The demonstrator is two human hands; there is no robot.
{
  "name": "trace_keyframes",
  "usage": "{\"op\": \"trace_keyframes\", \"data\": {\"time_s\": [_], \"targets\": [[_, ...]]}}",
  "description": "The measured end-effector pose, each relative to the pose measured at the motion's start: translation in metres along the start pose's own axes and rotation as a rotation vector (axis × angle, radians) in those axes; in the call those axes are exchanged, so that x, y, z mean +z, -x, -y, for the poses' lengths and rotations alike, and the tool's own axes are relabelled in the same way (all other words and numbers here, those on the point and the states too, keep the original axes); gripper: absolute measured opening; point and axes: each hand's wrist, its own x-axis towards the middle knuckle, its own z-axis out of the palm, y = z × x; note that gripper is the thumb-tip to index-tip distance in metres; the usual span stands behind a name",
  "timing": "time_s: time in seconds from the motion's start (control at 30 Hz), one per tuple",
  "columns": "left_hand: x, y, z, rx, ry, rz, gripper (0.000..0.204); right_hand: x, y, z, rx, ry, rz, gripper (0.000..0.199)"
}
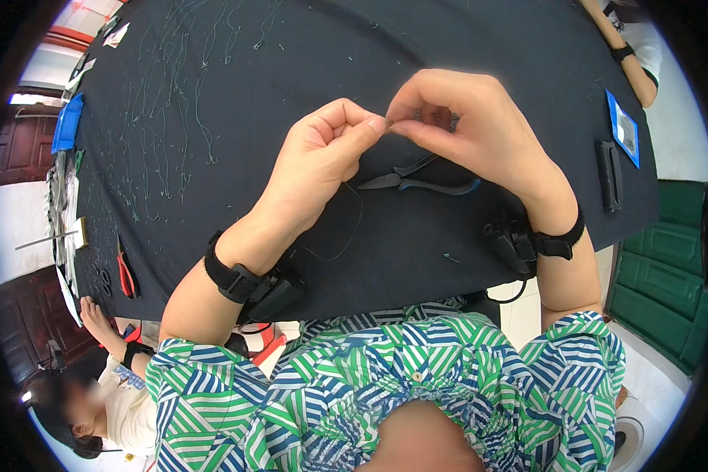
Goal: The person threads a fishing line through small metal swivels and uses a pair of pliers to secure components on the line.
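Observation:
Above the black cloth, my left hand (316, 156) and my right hand (486, 124) meet fingertip to fingertip. Both are closed in a pinch. Something tiny and brownish sits between the tips, too small to name. From beneath my left hand a thin dark thread (362, 216) hangs in a loose curve, and that hand appears to grip it. Just below the hands, pliers with dark blue handles (440, 187) lie on the cloth, their jaws pointing left. My right hand partly covers one handle.
Many thin threads (204, 118) are spread over the black-covered table (417, 267) at the left and far left. Red-handled pliers (124, 270) and scissors (102, 279) lie near the left edge. To the right are a blue packet (623, 130) and a black case (609, 175). Other people sit at two corners.

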Motion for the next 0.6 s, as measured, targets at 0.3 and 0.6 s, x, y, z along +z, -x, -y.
{"op": "trace_keyframes", "data": {"time_s": [0.3,0.6], "targets": [[-0.0019,-0.0003,0.0006,-0.004,0.010,-0.017,0.012,0.0035,0.0004,-0.0021,-0.085,0.075,-0.079,0.010],[-0.0006,0.0011,-0.0011,0.002,-0.030,-0.006,0.012,0.0029,-0.0001,-0.0022,-0.092,0.102,-0.076,0.010]]}}
